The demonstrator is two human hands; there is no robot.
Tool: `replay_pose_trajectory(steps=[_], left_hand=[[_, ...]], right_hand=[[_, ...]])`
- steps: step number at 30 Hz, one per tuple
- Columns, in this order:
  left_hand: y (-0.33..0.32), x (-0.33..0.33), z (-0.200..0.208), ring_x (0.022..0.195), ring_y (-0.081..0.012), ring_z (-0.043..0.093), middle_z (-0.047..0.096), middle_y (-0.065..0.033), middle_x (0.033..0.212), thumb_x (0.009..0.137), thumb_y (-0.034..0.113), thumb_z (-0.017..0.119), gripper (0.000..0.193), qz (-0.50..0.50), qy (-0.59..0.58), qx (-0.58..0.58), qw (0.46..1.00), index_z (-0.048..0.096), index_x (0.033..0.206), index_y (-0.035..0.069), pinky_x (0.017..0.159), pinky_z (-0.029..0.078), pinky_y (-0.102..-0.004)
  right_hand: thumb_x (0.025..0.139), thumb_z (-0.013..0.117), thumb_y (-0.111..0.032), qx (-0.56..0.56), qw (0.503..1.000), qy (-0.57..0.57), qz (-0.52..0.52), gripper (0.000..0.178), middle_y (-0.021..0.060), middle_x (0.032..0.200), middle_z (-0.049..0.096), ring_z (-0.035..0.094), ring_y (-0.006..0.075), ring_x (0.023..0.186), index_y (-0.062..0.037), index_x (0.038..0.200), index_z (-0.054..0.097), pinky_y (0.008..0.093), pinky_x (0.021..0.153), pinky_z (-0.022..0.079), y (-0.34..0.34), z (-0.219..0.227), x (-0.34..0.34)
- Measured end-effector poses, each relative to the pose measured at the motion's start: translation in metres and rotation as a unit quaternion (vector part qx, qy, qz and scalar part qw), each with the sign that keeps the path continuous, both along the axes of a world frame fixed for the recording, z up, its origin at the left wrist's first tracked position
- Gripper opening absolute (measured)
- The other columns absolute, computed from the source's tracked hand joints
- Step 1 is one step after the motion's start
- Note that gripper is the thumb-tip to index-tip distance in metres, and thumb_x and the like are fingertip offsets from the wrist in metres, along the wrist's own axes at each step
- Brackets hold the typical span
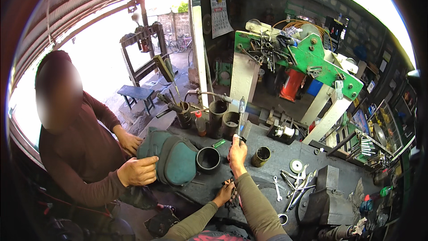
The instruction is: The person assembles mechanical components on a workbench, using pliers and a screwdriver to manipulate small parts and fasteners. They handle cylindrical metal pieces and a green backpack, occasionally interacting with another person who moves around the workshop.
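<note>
My right hand [237,152] reaches out over the workbench [330,156], its fingers closed round a slim, upright silver-grey tool [242,114] whose exact kind I cannot tell. Closer to the bench's near edge, my left hand [225,194] is closed on a small dark piece with a bit of orange, largely hidden by the fingers. Left of my right hand sits a dark metal ring [208,159]. An open can [261,156] stands on the other side. Beyond the tool are tall dark cylinders [218,114].
At the left, a person [84,138] holds a teal padded bag [178,159] at the bench edge. Wrenches and pliers [298,185] lie right, near a vise-like block [332,201]. A red-capped bottle [200,124] stands beside a tool-filled can [183,117]. Behind rises a green-and-white frame [307,58].
</note>
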State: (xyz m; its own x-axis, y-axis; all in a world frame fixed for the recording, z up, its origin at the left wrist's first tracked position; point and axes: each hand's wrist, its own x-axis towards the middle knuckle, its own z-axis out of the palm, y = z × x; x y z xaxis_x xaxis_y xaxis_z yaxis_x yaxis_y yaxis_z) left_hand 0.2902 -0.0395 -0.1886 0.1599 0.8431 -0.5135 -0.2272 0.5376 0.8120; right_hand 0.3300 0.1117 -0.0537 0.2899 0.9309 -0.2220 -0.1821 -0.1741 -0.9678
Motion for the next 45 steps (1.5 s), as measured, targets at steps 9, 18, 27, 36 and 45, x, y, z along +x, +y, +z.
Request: replay_pose_trajectory(steps=[9, 18, 27, 36, 45], left_hand=[[-0.005, 0.011, -0.003, 0.060, -0.0126, 0.051, 0.050, -0.0044, 0.075, 0.105, 0.037, 0.043, 0.030, 0.007, -0.085, 0.008, 0.996, 0.050, 0.093, 0.010, 0.046, 0.038, -0.0263], [-0.005, 0.015, -0.006, 0.056, -0.0169, 0.056, 0.053, -0.0048, 0.071, 0.105, 0.045, 0.044, 0.040, 0.067, -0.106, -0.035, 0.992, 0.051, 0.088, 0.010, 0.042, 0.037, -0.0286], [0.001, 0.012, -0.017, 0.053, -0.0160, 0.054, 0.061, -0.0062, 0.076, 0.100, 0.053, 0.052, 0.038, 0.048, -0.175, -0.081, 0.980, 0.051, 0.098, 0.015, 0.041, 0.040, -0.0292], [0.001, 0.013, -0.002, 0.053, -0.0117, 0.052, 0.059, -0.0008, 0.071, 0.103, 0.053, 0.049, 0.042, 0.003, -0.137, -0.067, 0.988, 0.057, 0.092, 0.013, 0.044, 0.040, -0.0276], [0.002, 0.013, -0.001, 0.052, -0.0123, 0.052, 0.060, -0.0018, 0.071, 0.103, 0.052, 0.049, 0.041, 0.011, -0.134, -0.075, 0.988, 0.058, 0.093, 0.013, 0.043, 0.039, -0.0275]], right_hand=[[0.102, 0.061, -0.043, -0.005, 0.999, -0.042, 0.009, 0.043, 0.0015, 0.057, 0.051, 0.044, 0.0134, 0.038, -0.0069, 0.080, 0.053, 0.0323, 0.035, 0.034, -0.004, 0.023, -0.008], [0.102, 0.060, -0.044, -0.003, 0.999, -0.024, 0.025, 0.042, 0.0010, 0.057, 0.049, 0.045, 0.0130, 0.038, -0.0064, 0.085, 0.053, 0.0309, 0.034, 0.034, 0.001, 0.017, -0.005], [0.100, 0.063, -0.048, 0.007, 0.999, -0.017, 0.027, 0.046, -0.0032, 0.055, 0.044, 0.039, 0.0097, 0.041, -0.0102, 0.076, 0.053, 0.0310, 0.037, 0.030, -0.011, 0.041, -0.008], [0.103, 0.058, -0.045, 0.002, 0.998, -0.049, 0.041, 0.041, 0.0024, 0.058, 0.051, 0.046, 0.0147, 0.039, -0.0051, 0.091, 0.054, 0.0326, 0.035, 0.034, -0.004, 0.027, -0.001], [0.104, 0.059, -0.041, 0.015, 0.997, -0.054, 0.048, 0.041, 0.0022, 0.058, 0.051, 0.047, 0.0137, 0.042, -0.0040, 0.086, 0.056, 0.0334, 0.039, 0.036, -0.005, 0.025, 0.000]])
